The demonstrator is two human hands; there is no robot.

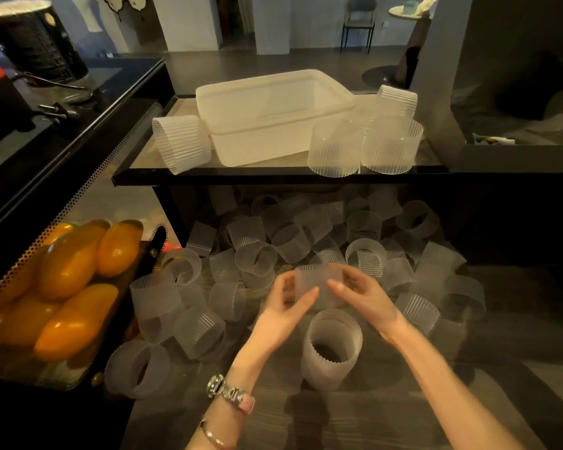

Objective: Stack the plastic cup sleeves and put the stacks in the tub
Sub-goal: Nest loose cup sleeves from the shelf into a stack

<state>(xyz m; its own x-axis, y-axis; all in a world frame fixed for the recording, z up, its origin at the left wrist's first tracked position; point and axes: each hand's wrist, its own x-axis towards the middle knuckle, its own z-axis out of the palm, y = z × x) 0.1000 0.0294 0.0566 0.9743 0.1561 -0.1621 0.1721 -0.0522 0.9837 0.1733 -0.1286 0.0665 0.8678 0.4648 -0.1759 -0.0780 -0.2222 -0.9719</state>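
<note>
While held, sleeve (319, 282) looks ribbed, translucent.

Left hand (285, 303) and right hand (359, 289) hold 1 blurred cup sleeve (317, 282) between them above an upright stack (332, 347). Loose sleeves (257, 254) litter the surface (485, 345). Tub (270, 118) sits on the shelf (273, 172) beyond.

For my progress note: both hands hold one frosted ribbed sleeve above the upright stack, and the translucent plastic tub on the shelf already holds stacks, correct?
Not quite: in the head view the translucent plastic tub looks empty. Both hands, left and right, do hold one frosted ribbed sleeve above the upright stack.
</note>
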